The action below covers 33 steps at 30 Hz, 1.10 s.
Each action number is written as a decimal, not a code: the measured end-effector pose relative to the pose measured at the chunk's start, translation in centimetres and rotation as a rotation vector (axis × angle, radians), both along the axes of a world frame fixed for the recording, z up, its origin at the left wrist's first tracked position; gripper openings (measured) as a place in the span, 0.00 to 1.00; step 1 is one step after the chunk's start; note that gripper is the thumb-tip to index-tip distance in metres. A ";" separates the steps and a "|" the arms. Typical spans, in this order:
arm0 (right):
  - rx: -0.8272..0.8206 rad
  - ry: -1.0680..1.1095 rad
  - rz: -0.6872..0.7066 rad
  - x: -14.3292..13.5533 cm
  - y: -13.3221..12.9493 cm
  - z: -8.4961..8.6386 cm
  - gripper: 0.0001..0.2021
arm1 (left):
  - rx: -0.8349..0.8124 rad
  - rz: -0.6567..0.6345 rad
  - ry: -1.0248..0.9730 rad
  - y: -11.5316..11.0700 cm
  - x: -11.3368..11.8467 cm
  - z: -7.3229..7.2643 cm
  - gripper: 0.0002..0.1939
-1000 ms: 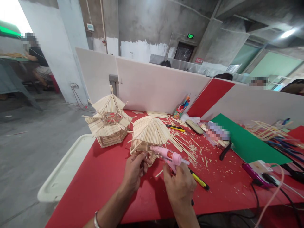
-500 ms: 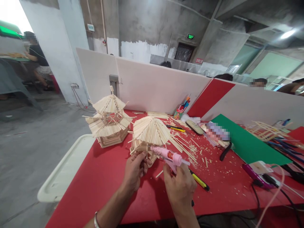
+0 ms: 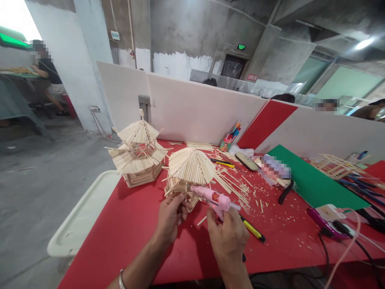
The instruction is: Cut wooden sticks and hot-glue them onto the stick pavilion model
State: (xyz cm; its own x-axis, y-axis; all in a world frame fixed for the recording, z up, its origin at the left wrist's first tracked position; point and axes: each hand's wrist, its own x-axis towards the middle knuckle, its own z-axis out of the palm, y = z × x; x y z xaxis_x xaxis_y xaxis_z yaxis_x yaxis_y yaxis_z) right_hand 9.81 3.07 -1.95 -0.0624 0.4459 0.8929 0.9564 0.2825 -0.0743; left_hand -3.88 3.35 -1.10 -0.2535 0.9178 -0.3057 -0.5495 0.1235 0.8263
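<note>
My right hand [image 3: 228, 233] is wrapped round a pink hot glue gun [image 3: 213, 196]. Its nozzle touches or nearly touches the front of a small wooden-stick pavilion model [image 3: 192, 166], just under the roof edge. At the same spot my left hand [image 3: 173, 212] is closed, thumb and fingertips pinching a short upright wooden stick [image 3: 186, 188]; the lower end of this stick is hidden by the fingers. To the left stands a taller two-roofed stick pavilion [image 3: 138, 160], which neither hand touches.
The red table [image 3: 135, 241] bears loose sticks [image 3: 231, 186], a yellow utility knife [image 3: 252, 228], a pen cup [image 3: 225, 143], a green board [image 3: 315, 178] and a purple power strip [image 3: 323, 224] with cables. A white partition [image 3: 204, 108] lines the back. One person [image 3: 49, 72] sits far left.
Both hands, the glue gun and the pavilion models keep their places. Only the seated person at far left has shifted slightly.
</note>
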 end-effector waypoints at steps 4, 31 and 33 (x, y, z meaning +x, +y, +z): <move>0.004 0.007 0.004 0.0 0.0 -0.1 0.09 | 0.012 -0.008 -0.003 -0.1 0.0 -0.2 0.12; -0.013 0.004 0.007 0.0 -0.1 -0.2 0.09 | 0.017 -0.014 0.019 -0.2 -0.1 0.0 0.12; -0.017 0.003 0.013 0.0 -0.1 -0.2 0.09 | 0.013 -0.019 0.022 -0.3 -0.1 -0.1 0.12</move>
